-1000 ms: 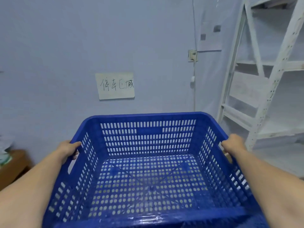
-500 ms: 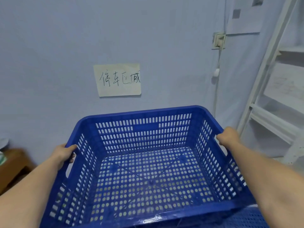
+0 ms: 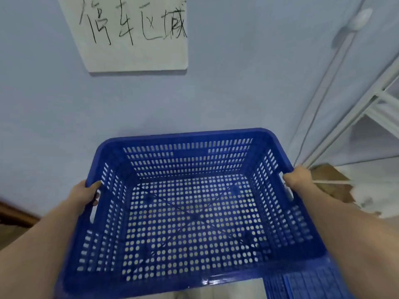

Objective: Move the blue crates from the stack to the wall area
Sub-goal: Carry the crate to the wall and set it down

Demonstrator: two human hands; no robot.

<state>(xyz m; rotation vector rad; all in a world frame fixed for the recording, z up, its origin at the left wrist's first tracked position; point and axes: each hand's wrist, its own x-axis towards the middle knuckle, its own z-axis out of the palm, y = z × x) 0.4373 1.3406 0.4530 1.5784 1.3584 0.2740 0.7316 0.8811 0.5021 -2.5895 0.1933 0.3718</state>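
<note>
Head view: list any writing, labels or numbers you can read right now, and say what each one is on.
"停车区域", handwritten in black on the paper sign stuck to the wall; the top of the sign is cut off by the frame edge.
Blue crate: no label, brand or number visible on it.
Nothing else in view carries readable text.
</note>
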